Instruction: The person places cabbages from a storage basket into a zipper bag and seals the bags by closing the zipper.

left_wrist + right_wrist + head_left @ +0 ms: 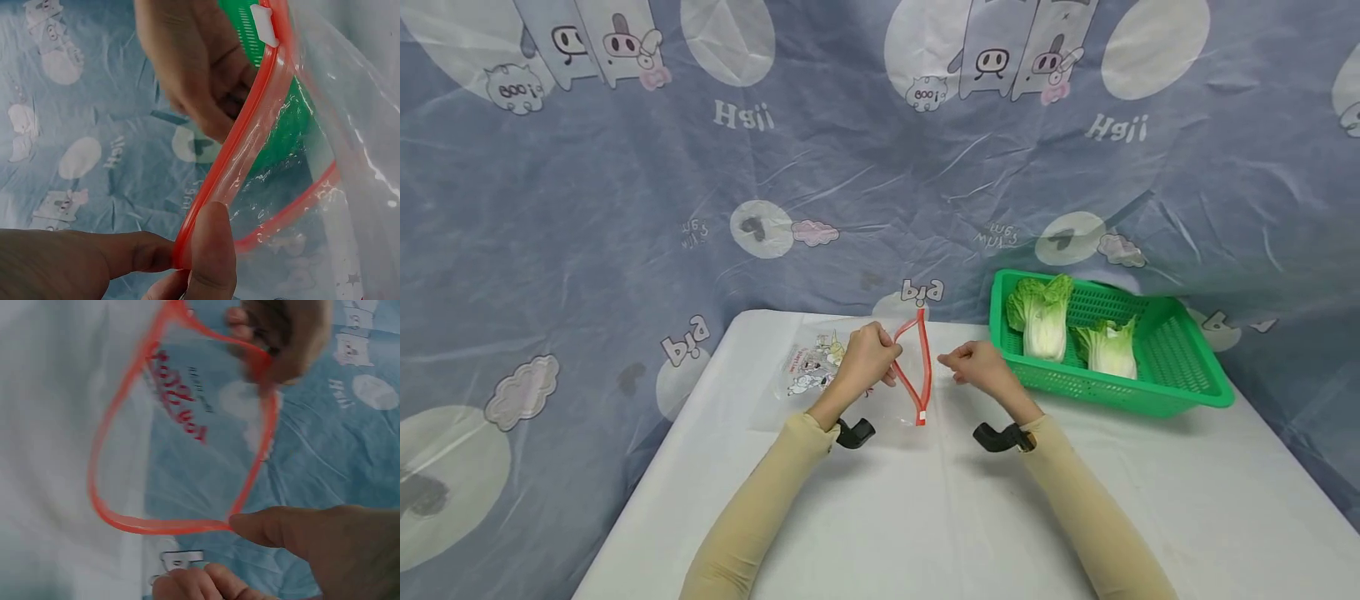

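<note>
White table (925, 517): clear zip bag (820, 375) with red seal lies at far left-center, green basket (1157, 392) at far right.

Green basket (1180, 398) with two cabbages (1041, 317)

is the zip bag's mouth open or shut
Open. The clear plastic zip bag's red zipper rim spreads into a loop, the left hand pinching one side; the right hand is apart in the head view.

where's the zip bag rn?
Head view: the zip bag lies on the white table left of the green basket, its red-rimmed mouth held open by the left hand.
</note>
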Available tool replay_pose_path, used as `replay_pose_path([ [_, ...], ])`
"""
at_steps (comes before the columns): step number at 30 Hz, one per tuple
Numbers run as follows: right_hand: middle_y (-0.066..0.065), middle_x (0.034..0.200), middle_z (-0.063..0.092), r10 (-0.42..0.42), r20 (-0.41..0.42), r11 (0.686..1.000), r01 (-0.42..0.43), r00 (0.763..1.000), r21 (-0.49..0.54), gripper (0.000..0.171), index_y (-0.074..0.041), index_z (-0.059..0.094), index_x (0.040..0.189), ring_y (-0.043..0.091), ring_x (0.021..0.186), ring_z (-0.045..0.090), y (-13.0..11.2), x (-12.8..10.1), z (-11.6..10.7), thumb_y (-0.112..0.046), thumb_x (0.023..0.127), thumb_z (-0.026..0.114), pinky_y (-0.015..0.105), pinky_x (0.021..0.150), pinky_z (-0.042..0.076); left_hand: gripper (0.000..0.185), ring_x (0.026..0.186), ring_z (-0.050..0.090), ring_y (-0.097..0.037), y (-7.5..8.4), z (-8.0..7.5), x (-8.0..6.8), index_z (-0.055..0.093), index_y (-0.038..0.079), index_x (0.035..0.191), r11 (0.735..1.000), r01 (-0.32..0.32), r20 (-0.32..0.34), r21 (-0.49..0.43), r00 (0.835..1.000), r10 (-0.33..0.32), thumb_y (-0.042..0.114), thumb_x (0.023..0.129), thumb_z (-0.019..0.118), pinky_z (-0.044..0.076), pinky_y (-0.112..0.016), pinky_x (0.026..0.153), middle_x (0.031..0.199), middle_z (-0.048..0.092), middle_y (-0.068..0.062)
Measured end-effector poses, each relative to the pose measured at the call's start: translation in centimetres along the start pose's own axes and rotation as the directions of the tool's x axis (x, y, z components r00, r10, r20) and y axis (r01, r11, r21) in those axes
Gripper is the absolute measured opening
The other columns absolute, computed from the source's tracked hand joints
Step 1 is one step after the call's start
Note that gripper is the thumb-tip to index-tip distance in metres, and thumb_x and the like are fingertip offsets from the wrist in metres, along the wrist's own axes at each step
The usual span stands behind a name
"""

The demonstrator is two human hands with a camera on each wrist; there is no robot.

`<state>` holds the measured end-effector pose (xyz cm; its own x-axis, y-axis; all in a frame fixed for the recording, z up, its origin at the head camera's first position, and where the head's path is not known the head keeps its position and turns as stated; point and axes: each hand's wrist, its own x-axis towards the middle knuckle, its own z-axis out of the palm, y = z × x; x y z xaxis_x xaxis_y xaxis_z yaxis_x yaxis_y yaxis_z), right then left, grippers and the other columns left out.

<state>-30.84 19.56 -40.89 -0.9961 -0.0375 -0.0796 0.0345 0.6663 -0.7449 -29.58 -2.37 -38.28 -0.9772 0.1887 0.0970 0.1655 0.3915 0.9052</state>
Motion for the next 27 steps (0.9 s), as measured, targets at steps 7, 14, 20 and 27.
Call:
replay_pose_path([
  [7, 0.014, 0.097, 0.063, 0.032, 0.059, 0.998, -0.035, 0.998, 0.054, 0.040, 0.000, 0.062, 0.111, 0.027, 0.090, 0.064, -1.3, -0.4, -7.7, -0.036, 0.097, 0.056, 0.039, 0.086, 0.055, 0.008, 0.045, 0.065, -0.024, -0.2, 0.1, 0.0, 0.054, -0.001, 0.088, 1.000, -0.017, 0.042, 0.011, 0.999, 0.017, 0.005, 0.093, 0.055, 0.055, -0.032, 0.045, 0.065, 0.064, -0.016],
  [14, 0.024, 0.153, 0.031, 0.084, 0.010, 0.995, -0.084, 0.996, 0.057, 0.051, -0.002, 0.062, 0.100, 0.044, 0.129, 0.043, 1.7, 1.3, -12.7, -0.051, 0.097, 0.047, 0.053, 0.106, 0.040, 0.006, 0.045, 0.065, -0.024, -0.2, -0.1, -0.1, 0.055, 0.000, 0.086, 0.999, -0.023, 0.022, 0.045, 1.000, 0.022, 0.003, 0.092, 0.055, 0.053, -0.029, 0.044, 0.065, 0.064, -0.014],
  [20, 0.028, 0.156, 0.017, 0.157, 0.016, 0.985, -0.157, 0.988, 0.076, 0.074, 0.007, 0.045, 0.137, 0.049, 0.136, 0.031, 5.0, 3.4, -14.4, -0.054, 0.096, 0.045, 0.057, 0.110, 0.033, 0.006, 0.045, 0.065, -0.023, 0.0, -0.1, 0.0, 0.055, -0.002, 0.089, 0.999, -0.013, 0.020, 0.044, 1.000, 0.013, 0.002, 0.091, 0.058, 0.053, -0.029, 0.044, 0.069, 0.064, -0.014],
  [27, 0.037, 0.111, 0.043, 0.304, 0.067, 0.951, -0.299, 0.950, -0.076, 0.085, 0.017, 0.018, 0.144, 0.042, 0.097, 0.049, 8.1, 5.6, -15.7, -0.048, 0.096, 0.045, 0.058, 0.103, 0.039, 0.005, 0.043, 0.063, -0.019, -0.2, 0.4, -0.1, 0.055, -0.002, 0.090, 0.999, -0.001, 0.041, 0.052, 0.999, -0.001, 0.002, 0.091, 0.058, 0.054, -0.029, 0.044, 0.072, 0.064, -0.013],
])
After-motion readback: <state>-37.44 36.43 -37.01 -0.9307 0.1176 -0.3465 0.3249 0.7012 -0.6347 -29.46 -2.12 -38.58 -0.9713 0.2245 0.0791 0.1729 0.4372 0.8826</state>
